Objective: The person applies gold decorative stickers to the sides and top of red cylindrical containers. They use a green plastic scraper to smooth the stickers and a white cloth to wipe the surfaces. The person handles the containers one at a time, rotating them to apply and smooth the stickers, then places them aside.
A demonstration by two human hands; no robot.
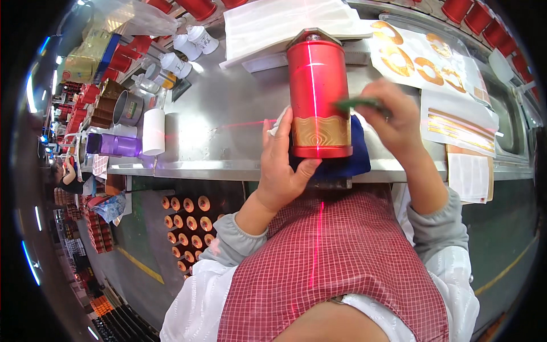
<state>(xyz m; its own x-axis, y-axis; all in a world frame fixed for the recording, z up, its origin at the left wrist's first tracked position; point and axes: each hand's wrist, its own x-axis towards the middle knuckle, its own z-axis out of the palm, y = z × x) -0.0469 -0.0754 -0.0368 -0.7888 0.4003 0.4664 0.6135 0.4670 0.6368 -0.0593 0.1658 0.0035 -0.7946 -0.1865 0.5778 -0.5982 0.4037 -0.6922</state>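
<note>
A red metallic cylinder (302,77) lies in front of me, with a wavy gold band (333,130) round its near end and a dark angular base at its far end. My left hand (276,171) grips the cylinder's near left side, thumb by the near rim. A bit of white cloth or tissue (278,122) is tucked at its fingers. Pinched in my right hand (393,114) is a slim green tool (356,103), its tip at the cylinder's right side just above the band. Motion blurs it, so its exact kind is unclear. Dark blue cloth (359,151) sits under the cylinder.
Sheets with gold ring decals (397,60) and gold strips (460,130) lie to the right, before a sink (515,128). White paper (262,25) lies behind. On the left stand a paper roll (153,132), a purple bottle (119,145) and white bottles (202,40).
</note>
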